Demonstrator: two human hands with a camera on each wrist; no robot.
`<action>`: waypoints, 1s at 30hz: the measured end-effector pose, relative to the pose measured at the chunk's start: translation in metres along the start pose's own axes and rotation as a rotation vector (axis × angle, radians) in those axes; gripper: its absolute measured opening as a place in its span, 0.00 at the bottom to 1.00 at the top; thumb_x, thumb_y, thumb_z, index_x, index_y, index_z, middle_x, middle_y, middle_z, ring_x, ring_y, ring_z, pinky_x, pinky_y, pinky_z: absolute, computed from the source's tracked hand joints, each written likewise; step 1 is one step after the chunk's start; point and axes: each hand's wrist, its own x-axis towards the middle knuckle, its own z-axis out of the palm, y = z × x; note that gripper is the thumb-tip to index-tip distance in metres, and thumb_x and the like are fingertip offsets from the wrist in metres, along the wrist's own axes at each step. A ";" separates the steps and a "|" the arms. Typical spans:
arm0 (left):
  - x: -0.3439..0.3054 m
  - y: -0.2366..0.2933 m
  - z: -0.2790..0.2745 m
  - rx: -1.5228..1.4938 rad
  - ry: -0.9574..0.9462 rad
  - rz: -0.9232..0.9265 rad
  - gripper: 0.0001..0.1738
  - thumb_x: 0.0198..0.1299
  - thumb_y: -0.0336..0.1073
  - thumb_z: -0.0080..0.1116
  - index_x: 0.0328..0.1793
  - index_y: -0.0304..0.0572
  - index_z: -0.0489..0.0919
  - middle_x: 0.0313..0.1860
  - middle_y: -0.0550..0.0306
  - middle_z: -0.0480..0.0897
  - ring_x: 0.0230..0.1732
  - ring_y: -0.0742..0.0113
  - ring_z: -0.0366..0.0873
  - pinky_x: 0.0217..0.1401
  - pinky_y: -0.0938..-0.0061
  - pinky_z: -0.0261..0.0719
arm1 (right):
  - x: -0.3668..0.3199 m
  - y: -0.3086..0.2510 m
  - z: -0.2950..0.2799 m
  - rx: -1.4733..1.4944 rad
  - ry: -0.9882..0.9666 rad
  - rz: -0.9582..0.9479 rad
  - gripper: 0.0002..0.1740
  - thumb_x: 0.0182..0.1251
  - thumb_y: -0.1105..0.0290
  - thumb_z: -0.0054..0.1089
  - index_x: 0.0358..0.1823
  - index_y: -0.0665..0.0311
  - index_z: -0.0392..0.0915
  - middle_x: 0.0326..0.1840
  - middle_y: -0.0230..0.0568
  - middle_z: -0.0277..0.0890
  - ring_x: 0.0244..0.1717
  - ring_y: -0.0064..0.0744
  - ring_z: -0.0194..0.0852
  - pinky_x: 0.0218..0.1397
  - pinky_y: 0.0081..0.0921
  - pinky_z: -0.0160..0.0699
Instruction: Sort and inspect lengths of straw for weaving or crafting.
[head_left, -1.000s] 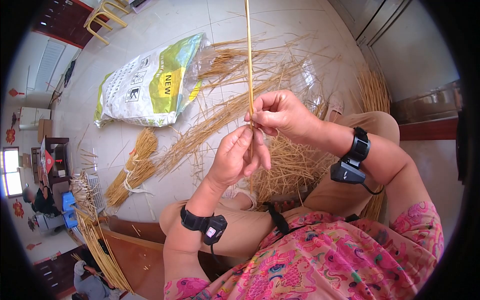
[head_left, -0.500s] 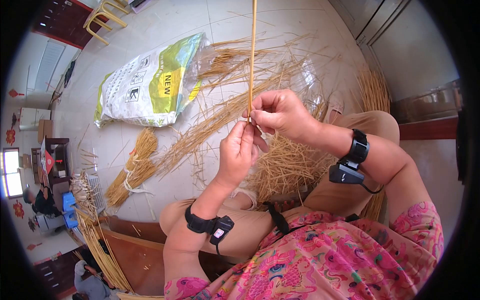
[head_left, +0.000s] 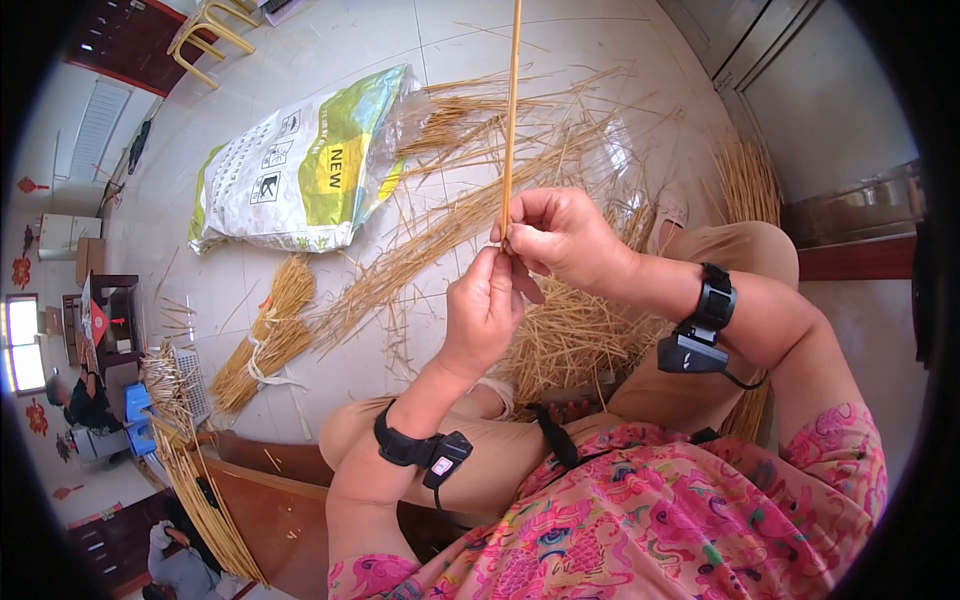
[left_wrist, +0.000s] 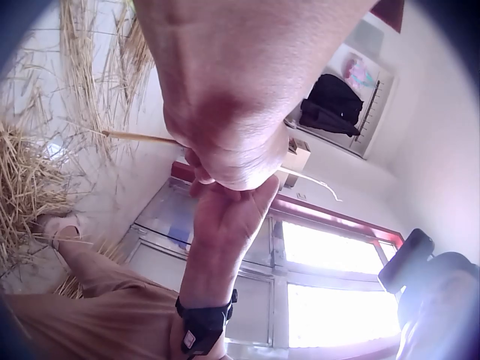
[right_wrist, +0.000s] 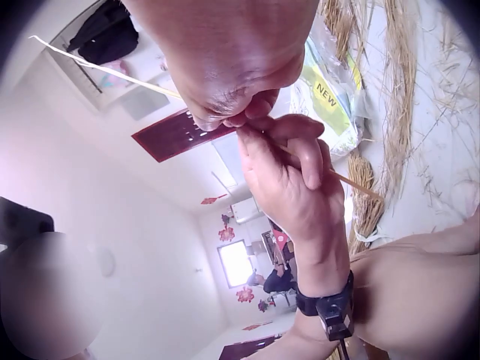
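A long thin straw stalk (head_left: 511, 110) stands up between both hands in the head view, running out past the top edge. My right hand (head_left: 568, 235) pinches it between thumb and curled fingers. Just below, my left hand (head_left: 480, 305) holds the same stalk, its thumb close to the right fingertips. In the right wrist view the stalk's lower end (right_wrist: 356, 185) sticks out past the left hand, and its pale upper end (right_wrist: 105, 71) reaches up left. The left wrist view shows the stalk's lower part (left_wrist: 139, 137) too. The fingers hide the gripped part.
Loose straw (head_left: 570, 335) is heaped on the floor below the hands. A white and green bag (head_left: 290, 165) lies ahead, near a tied straw bundle (head_left: 265, 340). More straw (head_left: 748, 185) leans at the right. Long stalks (head_left: 215, 510) lie over a brown wooden surface (head_left: 270, 510).
My left hand has moved up and a little right, closing in below the right hand. The stalk's upper part has shifted slightly right. The right hand has barely moved.
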 end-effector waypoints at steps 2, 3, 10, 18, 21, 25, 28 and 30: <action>-0.001 0.001 -0.001 -0.051 -0.003 -0.022 0.17 0.74 0.40 0.32 0.40 0.36 0.70 0.24 0.55 0.80 0.13 0.83 0.65 0.15 0.87 0.61 | 0.001 0.001 -0.001 0.009 -0.012 0.001 0.04 0.61 0.75 0.53 0.32 0.69 0.76 0.22 0.29 0.72 0.19 0.13 0.62 0.21 0.12 0.63; -0.001 0.003 -0.002 -0.108 -0.003 -0.046 0.17 0.73 0.39 0.33 0.40 0.36 0.70 0.23 0.57 0.80 0.14 0.83 0.65 0.16 0.87 0.62 | 0.000 -0.001 0.000 0.015 -0.012 -0.004 0.04 0.61 0.75 0.53 0.32 0.69 0.76 0.22 0.30 0.72 0.19 0.13 0.62 0.21 0.12 0.63; -0.001 0.003 -0.003 -0.144 0.001 -0.065 0.18 0.73 0.40 0.32 0.40 0.36 0.71 0.23 0.58 0.80 0.14 0.83 0.66 0.16 0.86 0.62 | 0.001 -0.004 0.001 -0.007 0.018 -0.021 0.05 0.62 0.76 0.53 0.33 0.69 0.77 0.22 0.30 0.72 0.19 0.13 0.63 0.21 0.12 0.63; -0.001 0.002 -0.002 -0.161 -0.010 -0.071 0.18 0.73 0.40 0.32 0.41 0.36 0.71 0.23 0.58 0.80 0.14 0.83 0.66 0.16 0.87 0.62 | -0.001 -0.006 0.003 -0.036 0.009 -0.021 0.05 0.62 0.75 0.53 0.30 0.69 0.75 0.19 0.30 0.72 0.17 0.14 0.65 0.21 0.14 0.64; -0.001 0.000 -0.003 -0.126 -0.040 -0.052 0.18 0.73 0.41 0.32 0.42 0.36 0.70 0.24 0.57 0.80 0.14 0.83 0.66 0.16 0.87 0.62 | -0.002 -0.004 0.003 -0.028 0.007 -0.015 0.04 0.62 0.76 0.53 0.32 0.68 0.75 0.20 0.29 0.72 0.18 0.13 0.63 0.21 0.13 0.63; -0.003 0.000 -0.005 -0.221 -0.088 -0.091 0.18 0.74 0.42 0.31 0.43 0.35 0.70 0.24 0.54 0.80 0.13 0.82 0.65 0.16 0.87 0.62 | -0.001 -0.002 -0.002 0.010 -0.047 -0.008 0.04 0.62 0.76 0.52 0.33 0.67 0.76 0.21 0.28 0.72 0.19 0.12 0.62 0.21 0.13 0.62; -0.001 0.005 -0.007 -0.291 -0.130 -0.095 0.20 0.74 0.43 0.29 0.44 0.36 0.69 0.24 0.52 0.81 0.12 0.81 0.64 0.15 0.88 0.62 | -0.001 -0.002 -0.001 0.013 -0.013 -0.049 0.04 0.61 0.76 0.52 0.32 0.67 0.76 0.21 0.28 0.71 0.18 0.12 0.62 0.20 0.12 0.61; -0.001 0.005 -0.009 -0.333 -0.167 -0.105 0.20 0.74 0.44 0.29 0.44 0.36 0.69 0.24 0.50 0.81 0.12 0.81 0.63 0.15 0.88 0.61 | -0.001 -0.004 0.001 0.012 0.000 -0.049 0.04 0.61 0.75 0.52 0.32 0.67 0.76 0.21 0.28 0.71 0.18 0.12 0.62 0.20 0.12 0.61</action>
